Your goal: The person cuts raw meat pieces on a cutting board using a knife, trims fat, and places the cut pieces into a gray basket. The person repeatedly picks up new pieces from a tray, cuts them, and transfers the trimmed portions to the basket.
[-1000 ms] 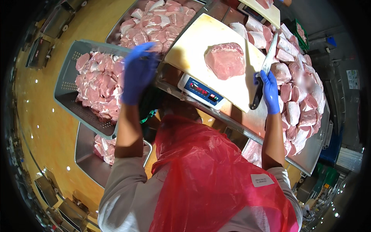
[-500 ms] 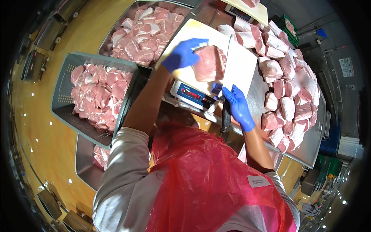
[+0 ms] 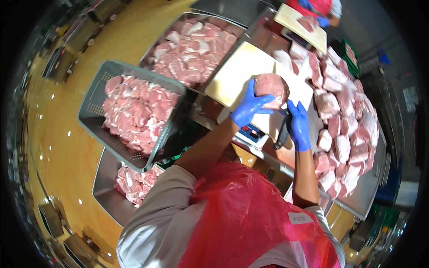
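Nearest is the person's red plastic apron (image 3: 250,219). Lower L, a steel tub (image 3: 106,178) w/ trimmings (image 3: 132,187) stands partly below a grey basket (image 3: 95,96) full of pink slices (image 3: 134,114). At the near edge of the counter (image 3: 286,156), a white scale (image 3: 249,135) shows partly under the white board (image 3: 230,73).

The R hand (image 3: 298,125), blue glove, is closed around the black handle of a knife (image 3: 280,136), by the near R side of the board; the blade is mostly hidden, so its direction I can't tell. The L hand (image 3: 250,108), same glove, is spread: thumb along the near side of the meat pc (image 3: 269,85), fingers along its L side. If it presses or lifts, can't tell.

The meat pc is on or just above the board, beyond both hands: farther & to the R of the L palm, farther & a bit L of the R hand. The L hand is nearer, b/c it touches; R fingertips are just beside the near R corner. Length & width are almost same, so the long axis isn't clear; the darker side faces R.

Toward the counter's R edge lies a big meat heap (image 3: 343,138). Past the board's L side, another tub (image 3: 162,38) w/ meat. At the counter's far end, a 2nd board (image 3: 290,18) & a co-worker's gloved hand (image 3: 322,21).
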Action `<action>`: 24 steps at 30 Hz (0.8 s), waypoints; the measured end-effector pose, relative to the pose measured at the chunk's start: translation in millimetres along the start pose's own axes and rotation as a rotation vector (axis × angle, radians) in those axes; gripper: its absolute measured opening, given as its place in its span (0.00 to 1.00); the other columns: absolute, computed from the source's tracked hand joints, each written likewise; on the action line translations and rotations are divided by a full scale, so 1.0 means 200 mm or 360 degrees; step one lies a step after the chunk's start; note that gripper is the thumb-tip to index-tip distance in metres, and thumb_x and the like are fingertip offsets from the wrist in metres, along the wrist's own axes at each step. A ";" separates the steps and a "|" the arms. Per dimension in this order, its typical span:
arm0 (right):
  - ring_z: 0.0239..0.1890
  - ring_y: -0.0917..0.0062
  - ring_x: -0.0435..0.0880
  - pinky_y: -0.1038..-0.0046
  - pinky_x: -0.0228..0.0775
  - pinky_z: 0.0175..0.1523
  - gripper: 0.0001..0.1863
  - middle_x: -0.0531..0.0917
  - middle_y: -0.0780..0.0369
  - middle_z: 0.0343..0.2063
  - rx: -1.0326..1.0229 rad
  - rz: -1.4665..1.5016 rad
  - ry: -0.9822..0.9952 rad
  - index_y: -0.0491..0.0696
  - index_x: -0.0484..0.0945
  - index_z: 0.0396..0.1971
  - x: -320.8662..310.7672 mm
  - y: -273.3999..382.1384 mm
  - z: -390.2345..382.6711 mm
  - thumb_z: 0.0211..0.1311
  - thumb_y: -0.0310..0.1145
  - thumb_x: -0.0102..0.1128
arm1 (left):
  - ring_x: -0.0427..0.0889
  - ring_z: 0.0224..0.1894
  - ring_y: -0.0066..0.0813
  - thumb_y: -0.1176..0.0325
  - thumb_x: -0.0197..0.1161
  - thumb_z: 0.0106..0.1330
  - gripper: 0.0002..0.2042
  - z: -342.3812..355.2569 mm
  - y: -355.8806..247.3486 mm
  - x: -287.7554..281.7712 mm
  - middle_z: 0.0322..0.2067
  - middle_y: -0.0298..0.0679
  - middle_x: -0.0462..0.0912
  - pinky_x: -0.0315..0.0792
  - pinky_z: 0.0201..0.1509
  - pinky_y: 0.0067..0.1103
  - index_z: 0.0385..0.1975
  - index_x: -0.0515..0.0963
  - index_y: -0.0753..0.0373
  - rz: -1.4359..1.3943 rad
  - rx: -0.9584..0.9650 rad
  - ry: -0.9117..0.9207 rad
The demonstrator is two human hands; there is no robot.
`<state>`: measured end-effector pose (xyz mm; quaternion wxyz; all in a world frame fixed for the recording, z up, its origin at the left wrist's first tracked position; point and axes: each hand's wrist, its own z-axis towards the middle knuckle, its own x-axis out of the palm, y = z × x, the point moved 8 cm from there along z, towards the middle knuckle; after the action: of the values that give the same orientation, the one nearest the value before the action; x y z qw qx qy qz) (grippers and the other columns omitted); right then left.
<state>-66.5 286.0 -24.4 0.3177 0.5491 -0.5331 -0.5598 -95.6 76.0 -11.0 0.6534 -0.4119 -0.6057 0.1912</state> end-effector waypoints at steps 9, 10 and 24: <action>0.50 0.78 0.80 0.74 0.71 0.59 0.24 0.81 0.60 0.57 -0.0436 0.0134 0.0341 0.39 0.71 0.64 0.08 0.63 -0.46 0.77 0.37 0.51 | 0.78 0.55 0.40 0.60 0.52 0.75 0.22 0.10 -0.52 -0.50 0.58 0.47 0.74 0.76 0.60 0.35 0.65 0.67 0.63 -0.0348 0.0343 -0.0201; 0.52 0.78 0.80 0.74 0.71 0.60 0.23 0.82 0.59 0.56 -0.0432 0.0185 0.0307 0.39 0.74 0.62 0.00 0.59 -0.47 0.77 0.38 0.51 | 0.78 0.55 0.43 0.60 0.53 0.74 0.22 0.16 -0.69 -0.65 0.58 0.49 0.74 0.76 0.60 0.36 0.63 0.68 0.65 -0.0231 0.0459 -0.0334; 0.36 0.85 0.74 0.79 0.70 0.44 0.16 0.79 0.67 0.32 0.0279 0.0293 -0.0713 0.40 0.79 0.49 -0.88 -0.50 -1.34 0.77 0.39 0.52 | 0.77 0.53 0.47 0.73 0.64 0.61 0.25 0.36 0.49 1.35 0.51 0.50 0.78 0.70 0.61 0.34 0.61 0.72 0.67 0.1745 0.0857 0.1197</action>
<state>246.6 408.1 -23.9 0.1925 0.3862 -0.6844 -0.5878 -88.0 357.5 78.9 0.7067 -0.5194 0.0227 0.4799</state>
